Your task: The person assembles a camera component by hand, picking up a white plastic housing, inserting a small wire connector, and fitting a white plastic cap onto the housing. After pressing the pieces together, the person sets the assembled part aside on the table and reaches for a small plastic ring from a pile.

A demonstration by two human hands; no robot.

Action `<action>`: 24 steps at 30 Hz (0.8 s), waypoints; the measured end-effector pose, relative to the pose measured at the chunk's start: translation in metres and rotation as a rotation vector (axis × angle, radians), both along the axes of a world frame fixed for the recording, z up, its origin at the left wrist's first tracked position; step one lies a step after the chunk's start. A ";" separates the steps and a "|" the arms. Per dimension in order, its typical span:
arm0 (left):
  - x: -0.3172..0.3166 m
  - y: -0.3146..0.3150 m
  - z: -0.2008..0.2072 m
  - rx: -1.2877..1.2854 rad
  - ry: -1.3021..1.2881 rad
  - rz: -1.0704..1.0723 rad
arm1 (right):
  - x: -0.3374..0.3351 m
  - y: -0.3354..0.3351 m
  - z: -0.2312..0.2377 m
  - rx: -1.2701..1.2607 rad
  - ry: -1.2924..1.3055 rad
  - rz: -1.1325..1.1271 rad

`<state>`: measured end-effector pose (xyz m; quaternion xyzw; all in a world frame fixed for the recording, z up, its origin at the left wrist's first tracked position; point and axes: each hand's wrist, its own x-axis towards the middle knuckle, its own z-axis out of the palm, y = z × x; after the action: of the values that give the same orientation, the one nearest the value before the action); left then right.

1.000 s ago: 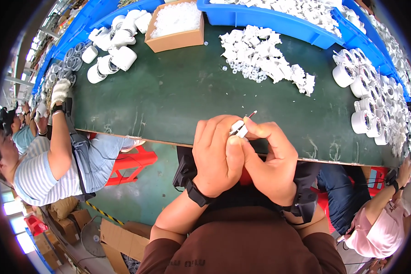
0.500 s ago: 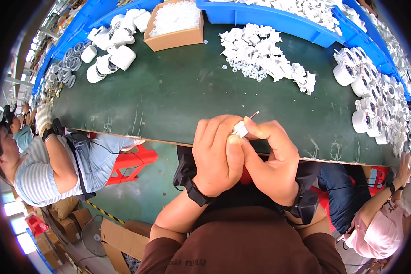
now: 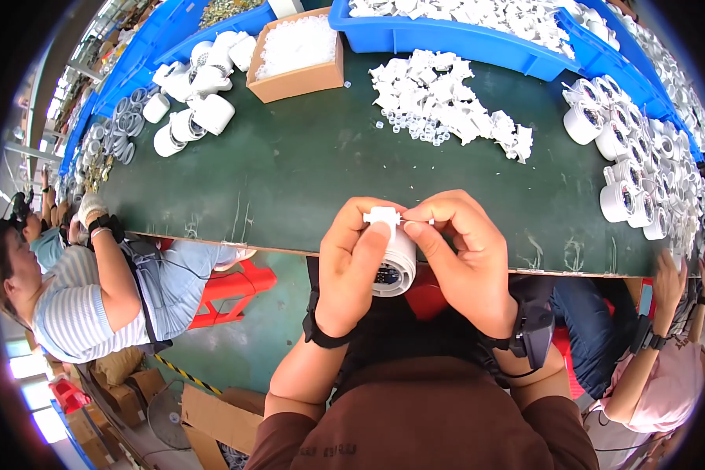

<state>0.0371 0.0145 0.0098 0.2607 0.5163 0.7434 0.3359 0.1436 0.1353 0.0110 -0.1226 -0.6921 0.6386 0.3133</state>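
Note:
A white cylindrical plastic housing (image 3: 400, 251) sits in my left hand (image 3: 343, 270), its open end facing me and a dark circuit board (image 3: 387, 274) showing inside. Against the top of the housing is a small white plastic bracket (image 3: 382, 215), with my left thumb pressed on its near side. My right hand (image 3: 470, 258) is closed in a pinch at the bracket's right side. A thin wire (image 3: 429, 222) shows between the right thumb and index finger, largely covered by them. Both hands are just above the table's near edge.
Beyond my hands, the green table (image 3: 290, 172) bears a pile of white brackets (image 3: 431, 90) and small clear rings (image 3: 415, 125). White housings stand left (image 3: 210, 113) and right (image 3: 583, 121). A cardboard box (image 3: 301, 82) and blue bins (image 3: 454, 39) line the back. People sit on both sides.
My hands have turned and moved slightly apart, bringing the housing and bracket into sight. The wire, which stuck up beyond my fingers, is now down in the right-hand pinch. The view has shifted slightly.

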 end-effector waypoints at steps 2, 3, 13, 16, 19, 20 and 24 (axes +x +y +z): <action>0.001 0.004 0.005 -0.020 -0.078 0.016 | 0.001 -0.001 -0.001 0.054 -0.001 -0.019; 0.002 0.004 0.005 -0.053 -0.022 0.006 | 0.002 -0.001 -0.001 0.068 -0.008 -0.037; 0.000 0.018 0.007 -0.262 1.140 0.201 | 0.018 0.041 0.003 0.295 -0.145 -0.038; 0.002 0.022 0.007 -0.258 1.125 0.206 | 0.026 0.089 0.001 0.610 -0.299 -0.342; 0.003 0.025 0.003 -0.250 1.140 0.234 | 0.026 0.114 0.009 0.760 -0.354 -0.435; 0.004 0.026 0.002 -0.249 1.143 0.244 | 0.022 0.117 0.009 0.876 -0.314 -0.417; 0.003 0.030 0.003 -0.237 1.177 0.241 | -0.005 0.118 0.007 1.057 -0.226 -0.284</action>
<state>0.0402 0.0442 0.0132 0.5283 0.7202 0.4449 -0.0655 0.1386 0.2530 0.0175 -0.1085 -0.9241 0.1391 0.3390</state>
